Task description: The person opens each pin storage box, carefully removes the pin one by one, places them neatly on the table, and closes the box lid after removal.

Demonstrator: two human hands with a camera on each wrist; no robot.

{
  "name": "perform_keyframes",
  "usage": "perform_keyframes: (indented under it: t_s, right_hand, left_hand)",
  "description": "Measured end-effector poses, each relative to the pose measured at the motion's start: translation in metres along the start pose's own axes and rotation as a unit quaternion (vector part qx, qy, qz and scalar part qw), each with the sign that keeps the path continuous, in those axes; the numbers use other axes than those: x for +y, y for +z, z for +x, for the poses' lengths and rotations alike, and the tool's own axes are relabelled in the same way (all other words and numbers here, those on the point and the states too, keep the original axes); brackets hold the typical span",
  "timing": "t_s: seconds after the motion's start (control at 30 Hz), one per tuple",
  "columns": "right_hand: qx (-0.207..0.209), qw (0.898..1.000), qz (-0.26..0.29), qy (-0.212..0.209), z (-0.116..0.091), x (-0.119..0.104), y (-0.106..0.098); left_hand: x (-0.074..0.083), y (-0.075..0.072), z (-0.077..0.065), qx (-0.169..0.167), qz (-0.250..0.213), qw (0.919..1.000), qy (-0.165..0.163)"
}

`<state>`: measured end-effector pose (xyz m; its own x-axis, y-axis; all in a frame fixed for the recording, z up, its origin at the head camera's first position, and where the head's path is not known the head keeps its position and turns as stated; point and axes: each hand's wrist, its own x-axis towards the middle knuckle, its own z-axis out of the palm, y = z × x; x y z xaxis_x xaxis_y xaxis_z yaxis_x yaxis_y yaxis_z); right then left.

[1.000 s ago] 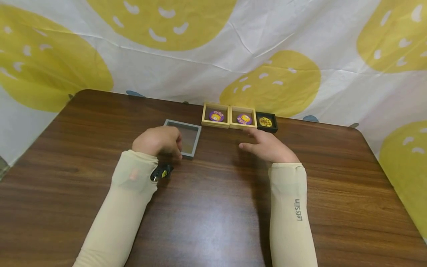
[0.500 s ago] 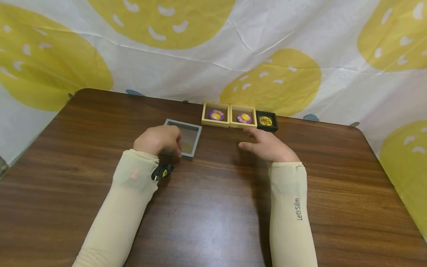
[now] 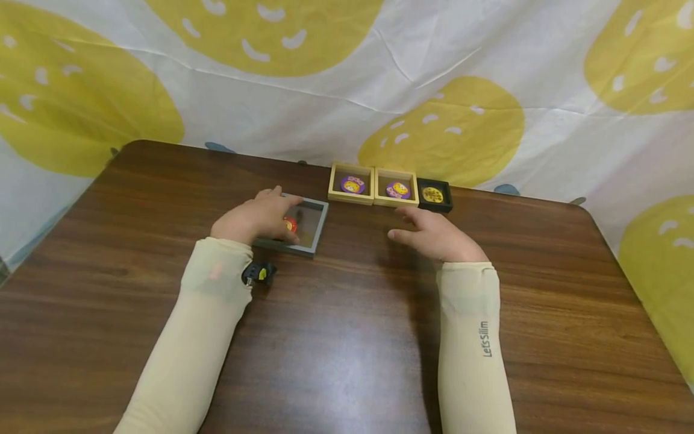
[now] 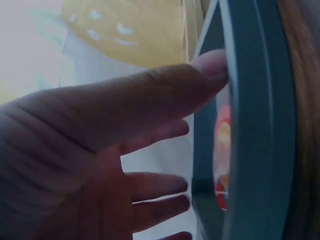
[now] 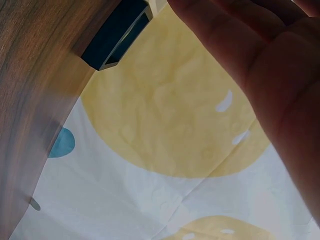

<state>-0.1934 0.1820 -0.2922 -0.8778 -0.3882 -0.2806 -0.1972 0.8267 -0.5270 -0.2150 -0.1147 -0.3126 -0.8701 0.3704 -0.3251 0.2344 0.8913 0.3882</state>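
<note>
My left hand (image 3: 250, 218) is over a grey square tray (image 3: 320, 228), fingers and thumb spread apart and holding nothing. Under it, partly hidden by the hand, a round red piece (image 3: 291, 225) with a yellowish picture lies in the tray. From the left wrist, the thumb (image 4: 165, 92) reaches right to the tray's rim, and the red piece (image 4: 222, 155) shows just inside the wall. My right hand (image 3: 436, 236) hovers with nothing in it, fingers loosely extended, just in front of a pale wooden box (image 3: 394, 204) that holds a purple round piece (image 3: 398, 190).
Beside that box, a second wooden box (image 3: 349, 198) has another purple round piece (image 3: 352, 185). A small black box (image 3: 447, 204) with a yellow round piece (image 3: 432, 194) ends the row at the table's back edge. Behind hangs a patterned cloth (image 3: 303, 90).
The left hand's curled fingers have spread apart and lifted slightly, and the red piece now shows in the grey tray. My right hand has stayed in place.
</note>
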Motion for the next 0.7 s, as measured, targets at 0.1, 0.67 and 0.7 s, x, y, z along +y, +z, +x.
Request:
perform_keyframes:
  t_s: [0.1, 0.67, 0.7]
  right_hand:
    - [-0.002, 1.000, -0.002, 0.002, 0.0000, 0.0001, 0.0002]
    - [-0.002, 1.000, -0.008, -0.002, 0.0018, 0.0008, 0.0014]
    - [-0.002, 1.000, -0.007, -0.001, 0.0018, 0.0008, 0.0016]
  left_hand:
    - [-0.0019, 0.0014, 0.0025, -0.013, 0.007, 0.9999, 0.008]
    - [-0.0003, 0.0032, 0.0028, -0.016, 0.016, 0.9997, 0.010]
    - [-0.0002, 0.0033, 0.0027, -0.016, 0.015, 0.9997, 0.008]
